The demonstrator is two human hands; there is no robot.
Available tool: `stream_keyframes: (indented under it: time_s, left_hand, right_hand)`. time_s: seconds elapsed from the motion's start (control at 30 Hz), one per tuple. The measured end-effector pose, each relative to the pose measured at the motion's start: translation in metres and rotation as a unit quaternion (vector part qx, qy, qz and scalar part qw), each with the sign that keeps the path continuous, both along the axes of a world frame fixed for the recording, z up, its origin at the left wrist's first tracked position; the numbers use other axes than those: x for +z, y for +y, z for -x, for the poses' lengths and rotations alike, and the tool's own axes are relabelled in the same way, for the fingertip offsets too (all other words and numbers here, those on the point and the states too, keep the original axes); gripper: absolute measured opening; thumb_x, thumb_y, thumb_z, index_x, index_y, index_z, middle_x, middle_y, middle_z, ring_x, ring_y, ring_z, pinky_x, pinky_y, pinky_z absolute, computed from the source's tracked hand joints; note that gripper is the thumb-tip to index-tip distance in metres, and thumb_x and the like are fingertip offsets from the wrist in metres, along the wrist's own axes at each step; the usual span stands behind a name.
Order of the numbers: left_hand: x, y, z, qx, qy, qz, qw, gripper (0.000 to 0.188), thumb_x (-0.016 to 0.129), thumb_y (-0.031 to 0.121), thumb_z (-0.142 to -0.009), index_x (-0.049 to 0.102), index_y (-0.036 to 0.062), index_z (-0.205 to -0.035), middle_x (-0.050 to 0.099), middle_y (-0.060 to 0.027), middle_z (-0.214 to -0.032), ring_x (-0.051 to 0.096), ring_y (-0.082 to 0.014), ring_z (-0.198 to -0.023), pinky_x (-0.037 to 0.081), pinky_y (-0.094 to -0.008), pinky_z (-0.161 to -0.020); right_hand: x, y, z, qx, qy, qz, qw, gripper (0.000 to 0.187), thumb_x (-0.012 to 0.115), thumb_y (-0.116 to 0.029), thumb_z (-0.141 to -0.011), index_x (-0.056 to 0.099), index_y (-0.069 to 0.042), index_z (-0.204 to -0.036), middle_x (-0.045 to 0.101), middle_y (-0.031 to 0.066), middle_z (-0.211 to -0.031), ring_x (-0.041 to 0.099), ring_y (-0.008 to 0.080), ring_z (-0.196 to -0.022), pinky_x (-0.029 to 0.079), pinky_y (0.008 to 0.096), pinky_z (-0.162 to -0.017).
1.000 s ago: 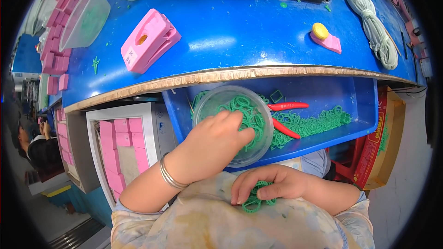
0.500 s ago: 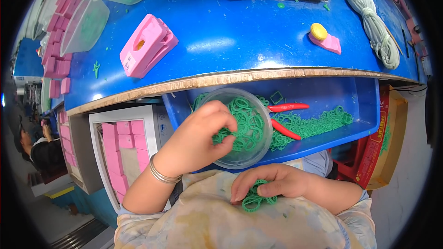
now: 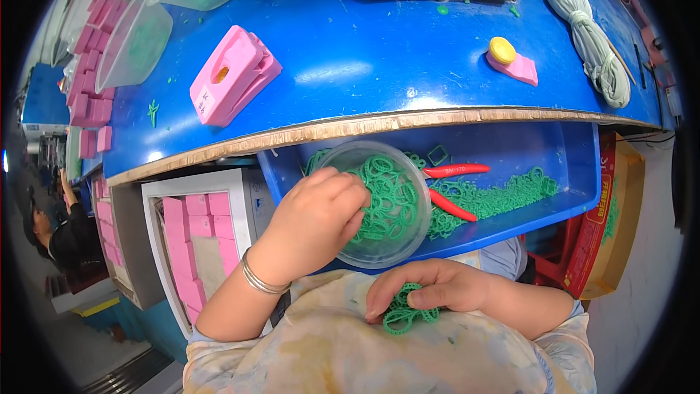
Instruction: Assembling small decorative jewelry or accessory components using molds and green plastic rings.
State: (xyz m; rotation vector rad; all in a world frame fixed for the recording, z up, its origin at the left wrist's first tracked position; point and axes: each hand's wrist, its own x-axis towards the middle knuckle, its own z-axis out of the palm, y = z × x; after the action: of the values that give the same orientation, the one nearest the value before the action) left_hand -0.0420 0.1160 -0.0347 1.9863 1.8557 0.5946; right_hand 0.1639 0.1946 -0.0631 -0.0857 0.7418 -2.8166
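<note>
My left hand (image 3: pixel 313 215), with silver bangles on its wrist, is over the left rim of a clear round tub (image 3: pixel 417 237). Its fingers are curled closed; whatever they hold is hidden behind the knuckles. Inside the tub lie many loose green openwork rings (image 3: pixel 386 201). Close to my body, my right hand (image 3: pixel 437 288) is closed around a small bunch of green openwork rings (image 3: pixel 401 314). The tub stands in a blue tray (image 3: pixel 510 147) holding a heap of small green pieces (image 3: pixel 510 193). Red-handled pliers (image 3: pixel 456 208) lie beside the tub, their jaws out of sight.
On the blue table (image 3: pixel 350 51) are a pink block mould (image 3: pixel 233 76), a yellow disc on a pink piece (image 3: pixel 503 51) and a pale cord bundle (image 3: pixel 587 44). A white-framed drawer (image 3: pixel 149 211) holds pink blocks. Right of the tray stands a red-and-yellow box (image 3: pixel 605 226). Another person (image 3: pixel 69 233) sits far left.
My left hand has turned, its fingers curling inward so the pinch no longer shows, and shifted slightly left. The right hand stays put. The other person's arm has risen.
</note>
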Motion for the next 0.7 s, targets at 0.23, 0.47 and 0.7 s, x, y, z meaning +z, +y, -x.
stream_keyframes:
  time_s: [0.23, 0.47, 0.7]
  left_hand:
    - [-0.006, -0.003, 0.001, -0.019, -0.023, -0.009, 1.0, 0.022, 0.064, 0.0, -0.067, 0.053, 0.0053, -0.085, 0.056, -0.0085, -0.083, 0.055, -0.027, -0.079, 0.046, -0.0362, -0.071]
    - [0.035, -0.016, -0.004, 0.148, -0.293, 0.063, 0.943, 0.022, 0.064, -0.004, -0.067, 0.057, 0.0045, -0.085, 0.06, -0.008, -0.085, 0.057, -0.0249, -0.074, 0.046, -0.0349, -0.066]
    - [0.08, -0.021, -0.019, -0.172, -0.239, 0.014, 0.956, 0.019, 0.069, 0.0, -0.072, 0.064, 0.003, -0.09, 0.063, -0.0145, -0.095, 0.058, -0.0211, -0.07, 0.045, -0.0288, -0.059]
  right_hand:
    - [0.0, -0.003, 0.0, 0.004, 0.001, 0.012, 1.0, 0.032, 0.049, -0.025, -0.095, 0.056, 0.0, -0.113, 0.056, 0.0078, -0.112, 0.051, 0.016, -0.108, 0.039, 0.0308, -0.094]
    - [0.003, -0.007, 0.0, -0.035, -0.042, 0.091, 0.994, 0.052, 0.04, -0.037, -0.097, 0.037, 0.002, -0.132, 0.055, 0.0104, -0.114, 0.05, 0.0175, -0.107, 0.038, 0.0322, -0.094]
    - [0.01, -0.003, 0.001, -0.099, -0.021, -0.028, 0.994, 0.053, 0.043, -0.035, -0.096, 0.033, -0.002, -0.137, 0.052, 0.0105, -0.122, 0.049, 0.0183, -0.111, 0.036, 0.032, -0.097]
